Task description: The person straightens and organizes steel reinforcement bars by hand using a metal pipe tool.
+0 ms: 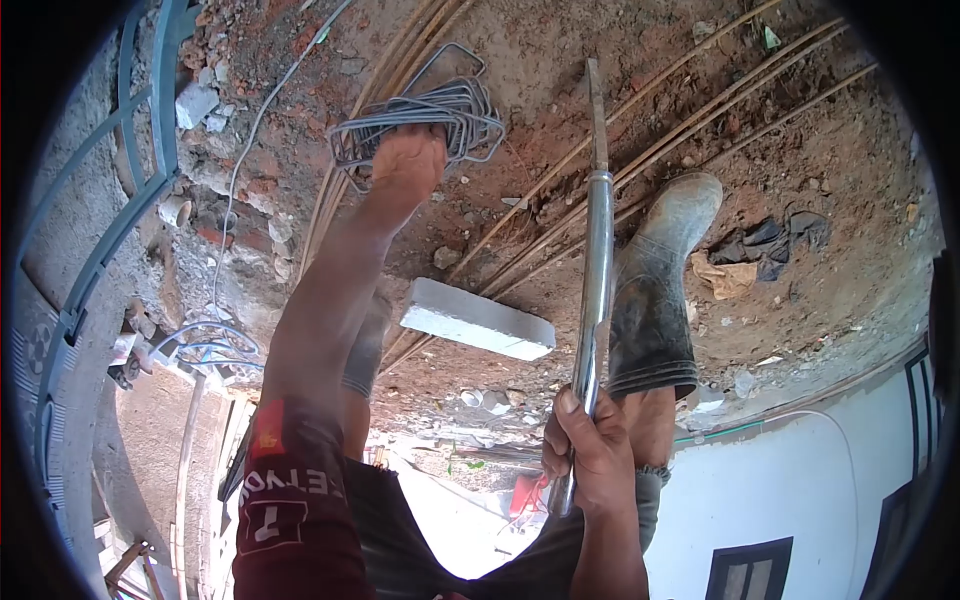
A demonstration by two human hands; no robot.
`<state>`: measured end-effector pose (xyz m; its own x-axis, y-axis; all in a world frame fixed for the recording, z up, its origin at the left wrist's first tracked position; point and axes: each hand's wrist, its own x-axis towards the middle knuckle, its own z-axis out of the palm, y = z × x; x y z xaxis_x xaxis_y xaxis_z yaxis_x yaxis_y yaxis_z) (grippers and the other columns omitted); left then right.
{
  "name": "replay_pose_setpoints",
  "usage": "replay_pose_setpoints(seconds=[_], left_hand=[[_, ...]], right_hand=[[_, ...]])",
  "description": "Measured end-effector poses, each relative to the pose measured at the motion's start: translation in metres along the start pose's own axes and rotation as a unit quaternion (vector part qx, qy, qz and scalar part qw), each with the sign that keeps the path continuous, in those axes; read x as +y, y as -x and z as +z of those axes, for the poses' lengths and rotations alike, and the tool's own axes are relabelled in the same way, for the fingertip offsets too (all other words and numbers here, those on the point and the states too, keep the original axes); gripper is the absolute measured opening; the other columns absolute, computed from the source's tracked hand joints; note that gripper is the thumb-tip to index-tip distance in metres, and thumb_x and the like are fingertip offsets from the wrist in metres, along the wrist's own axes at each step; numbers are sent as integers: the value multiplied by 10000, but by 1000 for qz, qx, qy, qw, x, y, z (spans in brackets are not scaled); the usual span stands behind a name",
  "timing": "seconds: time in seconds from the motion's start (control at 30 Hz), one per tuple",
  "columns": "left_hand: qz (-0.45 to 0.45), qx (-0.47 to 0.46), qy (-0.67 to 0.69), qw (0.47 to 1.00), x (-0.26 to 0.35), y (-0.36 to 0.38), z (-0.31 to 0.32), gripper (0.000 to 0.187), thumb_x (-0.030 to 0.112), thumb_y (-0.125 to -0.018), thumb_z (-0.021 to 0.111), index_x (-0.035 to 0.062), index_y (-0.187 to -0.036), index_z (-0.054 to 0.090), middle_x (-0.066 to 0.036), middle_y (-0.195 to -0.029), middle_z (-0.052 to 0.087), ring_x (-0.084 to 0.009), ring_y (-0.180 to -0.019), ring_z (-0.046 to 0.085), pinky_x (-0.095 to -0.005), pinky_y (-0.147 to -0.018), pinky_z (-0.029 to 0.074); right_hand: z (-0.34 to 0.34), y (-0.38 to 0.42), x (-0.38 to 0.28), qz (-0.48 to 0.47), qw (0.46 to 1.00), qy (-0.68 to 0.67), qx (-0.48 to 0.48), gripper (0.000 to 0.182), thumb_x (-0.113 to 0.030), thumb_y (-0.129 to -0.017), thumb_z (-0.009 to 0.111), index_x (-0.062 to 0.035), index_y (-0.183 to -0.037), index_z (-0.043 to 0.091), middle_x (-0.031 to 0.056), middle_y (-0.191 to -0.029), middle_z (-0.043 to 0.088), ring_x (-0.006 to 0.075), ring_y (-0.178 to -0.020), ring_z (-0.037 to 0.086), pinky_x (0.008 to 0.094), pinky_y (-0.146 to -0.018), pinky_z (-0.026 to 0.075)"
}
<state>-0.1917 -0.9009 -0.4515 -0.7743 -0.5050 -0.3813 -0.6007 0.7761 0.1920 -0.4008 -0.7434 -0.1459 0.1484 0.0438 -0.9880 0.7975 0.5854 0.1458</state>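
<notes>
My left hand (410, 158) reaches down and forward at the upper left, its fingers closed around a bundle of bent steel stirrups (465, 118). The fingertips are hidden behind the wires. Nearer to me, my right hand (590, 445) wraps round the lower end of a long shiny steel tube (598, 260) with a flat, rusty bar (597, 110) sticking out of its far end. The tube stands in front of my right rubber boot (655, 290). On the ground between my legs lies a pale rectangular block (478, 318).
Long thin brownish rods (690, 125) run diagonally across the rough soil. Dark crumpled cloth (770, 240) lies right of my boot. A blue-grey metal frame (160, 100) stands at left, near a thin cable (240, 165) and broken rubble. A white wall (790, 480) appears at lower right.
</notes>
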Motion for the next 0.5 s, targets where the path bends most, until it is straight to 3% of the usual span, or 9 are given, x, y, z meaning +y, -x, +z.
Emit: replay_pose_setpoints(seconds=[0.07,0.2,0.27,0.3,0.33,0.37,0.4,0.47,0.5], left_hand=[[-58,-95,-73,991,7,-3,9,258,161,-850,445,15,-989,607,-119,-805,648,-279,-718,629,-400,-635,506],[-40,-44,-88,994,12,6,7,251,183,-858,457,19,-990,594,-111,-783,641,-272,-632,624,-397,-570,499],[135,-10,-519,844,18,23,-5,224,187,-856,467,11,-924,588,-137,-806,651,-281,-521,593,-408,-510,486],[137,-9,-519,843,12,25,3,224,187,-856,467,11,-924,588,-137,-806,651,-281,-521,593,-408,-510,486],[82,-53,-294,951,7,20,7,235,191,-856,472,6,-936,594,-166,-852,657,-286,-496,592,-408,-487,483],[23,-95,-48,994,4,17,12,247,196,-857,477,2,-948,600,-195,-898,664,-292,-471,591,-409,-465,480],[25,-95,-49,994,3,16,16,247,196,-857,477,2,-948,600,-195,-898,664,-292,-471,591,-409,-465,480],[-52,-359,-74,929,13,-11,-16,269,113,-835,480,43,-1060,608,-225,-1069,635,-277,-983,635,-470,-841,476],[-51,-360,-74,929,17,-23,-23,269,113,-835,480,43,-1060,608,-225,-1069,635,-277,-983,635,-470,-841,476]], right_hand=[[-4,1,-1,2,1000,1,4,234,-254,-908,630,-46,-882,526,5,-581,457,64,-436,427,212,-393,363],[-7,2,-4,18,1000,-12,-6,246,-258,-903,637,-45,-862,521,10,-582,466,64,-432,429,212,-390,359],[-8,3,-5,16,1000,-10,-8,241,-250,-905,635,-47,-851,516,11,-581,469,61,-430,429,211,-386,356],[-9,3,-5,16,1000,-12,-8,241,-250,-905,635,-47,-851,516,11,-581,469,61,-430,429,211,-386,356],[-10,3,-6,14,1000,-14,-15,237,-245,-905,634,-49,-850,513,10,-579,468,60,-431,430,210,-385,355],[-10,3,-7,12,1000,-15,-23,233,-240,-906,633,-51,-849,510,9,-577,468,58,-433,432,210,-383,353],[-11,3,-7,12,1000,-17,-23,233,-240,-906,633,-51,-849,510,9,-577,468,58,-433,432,210,-383,353],[-11,4,-7,13,999,-17,-24,226,-235,-907,632,-54,-851,509,7,-576,465,57,-432,428,210,-382,352],[-11,4,-7,15,999,-17,-23,226,-235,-907,632,-54,-851,509,7,-576,465,57,-432,428,210,-382,352]])
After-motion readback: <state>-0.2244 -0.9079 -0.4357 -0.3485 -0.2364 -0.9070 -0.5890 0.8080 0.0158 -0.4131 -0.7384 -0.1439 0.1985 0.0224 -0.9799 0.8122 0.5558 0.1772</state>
